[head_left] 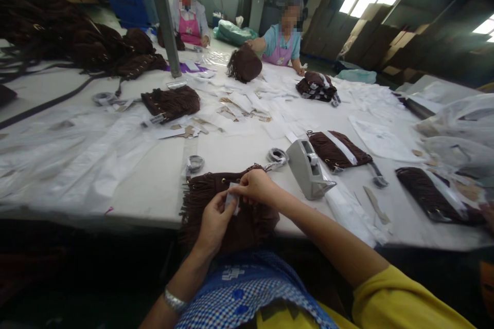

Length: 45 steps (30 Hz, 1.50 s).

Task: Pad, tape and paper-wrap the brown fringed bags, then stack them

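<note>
A dark brown fringed bag (247, 226) lies at the table's front edge, right before me. Over it, my left hand (216, 216) pinches a small whitish slip (232, 200) between thumb and fingers. My right hand (252, 187) is closed at the slip's upper end, its fingertips against it. Whether the slip is paper or plastic I cannot make out. Wrapped strap coils (195, 163) rest just behind the bag, one to each side. To the right of my right hand stands a grey tape dispenser (309, 169).
Wrapped brown bags (339, 149) lie to the right, near a cutter-like blade (376, 204). Clear plastic sheets (77, 154) cover the left side. A metal post (164, 20) rises from the table. Two people work across; one holds a brown bag (246, 63).
</note>
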Available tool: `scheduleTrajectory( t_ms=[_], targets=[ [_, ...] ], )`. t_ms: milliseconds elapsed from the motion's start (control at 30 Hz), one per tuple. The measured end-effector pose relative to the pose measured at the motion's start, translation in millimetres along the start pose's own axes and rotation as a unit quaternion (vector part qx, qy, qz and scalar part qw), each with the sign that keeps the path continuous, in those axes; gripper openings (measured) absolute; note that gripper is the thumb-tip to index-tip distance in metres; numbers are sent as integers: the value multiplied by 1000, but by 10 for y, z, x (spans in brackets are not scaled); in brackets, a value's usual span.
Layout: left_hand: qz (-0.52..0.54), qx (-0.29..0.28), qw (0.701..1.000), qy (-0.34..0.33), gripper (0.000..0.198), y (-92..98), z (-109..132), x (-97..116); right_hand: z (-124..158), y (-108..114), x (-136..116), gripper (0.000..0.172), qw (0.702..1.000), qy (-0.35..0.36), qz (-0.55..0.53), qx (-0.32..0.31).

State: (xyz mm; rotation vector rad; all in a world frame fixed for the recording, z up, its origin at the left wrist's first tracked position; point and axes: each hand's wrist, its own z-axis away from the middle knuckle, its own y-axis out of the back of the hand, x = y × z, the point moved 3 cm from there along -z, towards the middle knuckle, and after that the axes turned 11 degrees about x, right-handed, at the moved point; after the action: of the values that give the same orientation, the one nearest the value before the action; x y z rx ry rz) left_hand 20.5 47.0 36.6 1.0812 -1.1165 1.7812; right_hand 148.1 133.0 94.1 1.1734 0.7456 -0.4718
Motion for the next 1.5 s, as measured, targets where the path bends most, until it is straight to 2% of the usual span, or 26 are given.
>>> scheduleTrajectory(
  t_ms=[100,167,233,300,400,500,600,667,767,867,933,1033,1100,1133,1167,1267,1367,1500],
  targets=[
    [4,-2,1000,8,46,20,4,-2,9,12,36,53,1000,-14,-15,14],
    [6,-5,1000,14,46,38,2,0,42,-17,105,52,994,-55,-88,-22],
    [12,-7,1000,24,47,59,-5,5,88,-65,176,49,975,-81,-194,-73],
    [20,-14,999,42,47,75,-13,14,130,-104,233,48,951,-74,-281,-104],
    [27,-33,997,61,46,81,-15,39,166,-148,297,43,935,-62,-333,-108],
    [24,-40,997,62,47,76,-12,61,160,-180,301,29,954,-47,-286,-74],
    [17,-36,997,65,50,72,-18,50,114,-199,234,26,991,-1,-132,-18],
    [7,-29,997,65,51,72,-29,29,89,-208,167,26,999,25,-43,17],
    [4,-16,998,64,57,70,-39,2,136,-163,77,22,997,59,5,53],
    [14,-4,998,68,63,65,-27,-15,336,91,89,15,983,137,39,118],
    [15,12,997,69,63,70,-16,-22,524,427,248,20,963,154,50,214],
    [11,30,997,68,61,82,-11,-30,814,1056,731,29,908,86,93,400],
    [7,33,997,66,60,86,-16,-34,948,1408,1112,34,872,23,130,471],
    [5,34,997,65,61,87,-20,-35,979,1535,1298,35,870,-21,124,476],
    [2,36,997,63,61,89,-23,-37,984,1622,1463,38,881,-64,93,459],
    [-2,36,998,58,60,94,-29,-47,946,1704,1731,52,899,-153,-97,398],
    [-4,33,998,57,61,101,-28,-60,972,1704,1672,51,866,-167,-257,394],
    [-3,33,998,58,62,111,-25,-64,1208,1721,1517,38,836,-160,-315,420]
  ],
)
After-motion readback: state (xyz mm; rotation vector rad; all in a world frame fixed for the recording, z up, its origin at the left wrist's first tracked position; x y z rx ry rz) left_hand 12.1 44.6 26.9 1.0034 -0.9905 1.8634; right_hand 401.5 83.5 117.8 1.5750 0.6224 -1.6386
